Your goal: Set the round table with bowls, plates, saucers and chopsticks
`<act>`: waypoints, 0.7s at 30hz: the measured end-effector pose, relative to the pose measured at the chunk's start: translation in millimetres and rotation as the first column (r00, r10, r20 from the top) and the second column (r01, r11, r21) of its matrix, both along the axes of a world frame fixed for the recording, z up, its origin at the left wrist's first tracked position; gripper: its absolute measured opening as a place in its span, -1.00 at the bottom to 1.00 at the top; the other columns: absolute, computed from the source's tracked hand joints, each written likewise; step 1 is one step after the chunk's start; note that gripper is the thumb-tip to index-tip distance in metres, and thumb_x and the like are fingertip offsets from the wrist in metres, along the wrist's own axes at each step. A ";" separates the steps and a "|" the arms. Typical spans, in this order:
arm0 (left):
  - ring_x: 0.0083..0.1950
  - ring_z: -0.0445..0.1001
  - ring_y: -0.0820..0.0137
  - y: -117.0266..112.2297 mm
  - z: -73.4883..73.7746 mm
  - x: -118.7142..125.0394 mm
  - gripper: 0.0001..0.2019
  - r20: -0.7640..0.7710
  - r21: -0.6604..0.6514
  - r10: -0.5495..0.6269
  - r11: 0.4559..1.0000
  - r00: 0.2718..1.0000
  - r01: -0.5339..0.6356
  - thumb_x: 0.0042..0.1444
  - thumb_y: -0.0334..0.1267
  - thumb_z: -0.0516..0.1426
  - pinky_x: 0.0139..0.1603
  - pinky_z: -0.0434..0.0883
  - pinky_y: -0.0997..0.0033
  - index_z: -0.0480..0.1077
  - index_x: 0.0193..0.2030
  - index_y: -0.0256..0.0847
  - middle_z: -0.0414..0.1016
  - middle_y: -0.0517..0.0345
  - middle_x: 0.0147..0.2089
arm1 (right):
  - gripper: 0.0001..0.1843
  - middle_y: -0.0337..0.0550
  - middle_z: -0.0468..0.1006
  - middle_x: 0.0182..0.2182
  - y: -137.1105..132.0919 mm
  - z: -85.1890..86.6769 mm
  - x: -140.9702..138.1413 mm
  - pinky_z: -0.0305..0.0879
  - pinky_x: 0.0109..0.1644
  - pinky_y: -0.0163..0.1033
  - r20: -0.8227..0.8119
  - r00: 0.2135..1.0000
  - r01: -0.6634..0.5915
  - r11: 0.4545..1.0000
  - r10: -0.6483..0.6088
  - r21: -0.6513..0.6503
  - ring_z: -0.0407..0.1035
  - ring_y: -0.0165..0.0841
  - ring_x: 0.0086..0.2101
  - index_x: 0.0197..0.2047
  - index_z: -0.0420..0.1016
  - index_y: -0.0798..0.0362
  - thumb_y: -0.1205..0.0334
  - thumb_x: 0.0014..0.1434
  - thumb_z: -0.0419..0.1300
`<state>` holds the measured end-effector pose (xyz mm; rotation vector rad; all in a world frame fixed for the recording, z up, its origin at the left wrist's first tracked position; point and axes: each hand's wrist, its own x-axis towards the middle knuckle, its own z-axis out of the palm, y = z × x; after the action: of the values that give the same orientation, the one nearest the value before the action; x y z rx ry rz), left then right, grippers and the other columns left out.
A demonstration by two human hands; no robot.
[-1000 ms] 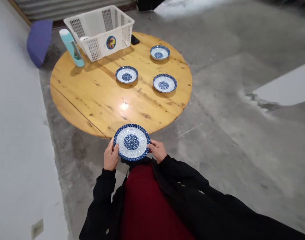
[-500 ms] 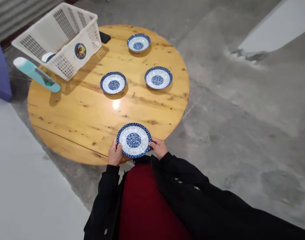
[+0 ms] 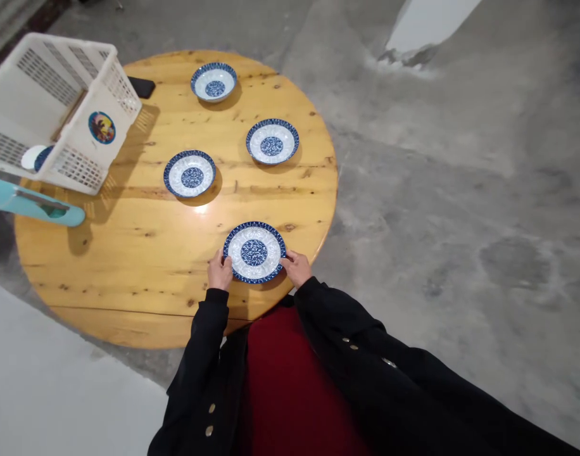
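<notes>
A blue-and-white patterned plate (image 3: 254,252) is held level over the near right part of the round wooden table (image 3: 142,266). My left hand (image 3: 220,271) grips its left rim, thumb on top. On the opposite rim my right hand (image 3: 296,267) is closed the same way. The fingers under the plate are hidden, and I cannot tell whether its base touches the wood. Three more dishes of the same pattern stand farther off: one (image 3: 189,173) to the left, one (image 3: 272,141) beyond, and one (image 3: 214,82) near the far edge.
A white plastic basket (image 3: 81,164) stands at the table's left, with a white and dark blue item (image 3: 36,158) inside. Beside it is a turquoise holder (image 3: 38,202). A black phone (image 3: 142,87) lies behind the basket. Grey concrete floor (image 3: 437,209) surrounds the table.
Both hands have carried the plate forward, away from my body and farther over the table. My view has shifted, so the basket and the other dishes appear more to the left.
</notes>
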<state>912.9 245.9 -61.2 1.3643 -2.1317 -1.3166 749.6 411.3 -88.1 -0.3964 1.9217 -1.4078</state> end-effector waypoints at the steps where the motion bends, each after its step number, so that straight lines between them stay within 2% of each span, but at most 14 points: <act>1: -0.18 0.46 0.29 -5.5 -1.5 -1.1 -0.68 0.008 -0.011 -0.021 1.000 1.000 0.021 0.12 -0.27 0.03 -0.01 0.39 0.32 0.48 -0.04 -0.27 0.55 0.06 -0.20 | -0.80 -0.26 0.41 -0.56 -1.5 -0.7 1.8 0.23 -0.28 -0.28 -0.020 1.000 0.011 1.000 -0.011 0.016 0.28 -0.31 -0.39 -0.49 0.44 0.06 0.09 -0.07 0.13; 7: -0.24 0.47 0.28 -31.3 -7.9 -4.6 -0.70 0.030 -0.043 -0.095 0.994 0.995 0.097 0.11 -0.26 0.03 -0.10 0.39 0.33 0.50 -0.09 -0.22 0.53 0.11 -0.28 | -0.80 -0.30 0.36 -0.58 -11.5 -4.0 15.0 0.20 -0.32 -0.28 -0.115 0.991 0.079 0.994 -0.070 0.081 0.23 -0.35 -0.43 -0.49 0.41 0.05 0.11 -0.06 0.09; 16: -0.15 0.50 0.26 -67.7 -16.9 -3.1 -0.63 -0.016 -0.040 -0.132 0.991 0.991 0.131 0.09 -0.31 0.04 0.01 0.43 0.29 0.51 0.02 -0.19 0.57 0.10 -0.19 | -0.80 -0.29 0.30 -0.61 -35.2 -11.6 33.5 0.18 -0.34 -0.27 -0.140 0.984 0.119 0.991 -0.110 0.055 0.20 -0.34 -0.46 -0.47 0.41 0.02 0.09 -0.05 0.08; 21: -0.13 0.51 0.25 -81.3 -17.2 -3.5 -0.65 -0.007 -0.058 -0.150 0.987 0.989 0.150 0.08 -0.31 0.05 0.03 0.43 0.27 0.52 -0.02 -0.19 0.58 0.09 -0.18 | -0.82 -0.29 0.29 -0.61 -47.4 -12.1 34.7 0.17 -0.35 -0.27 -0.157 0.980 0.133 0.990 -0.122 0.057 0.19 -0.33 -0.47 -0.49 0.38 0.01 0.08 -0.04 0.09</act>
<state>909.4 164.6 -78.4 1.1919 -2.2851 -1.3018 784.3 363.9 -100.2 -0.3639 2.1462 -1.4254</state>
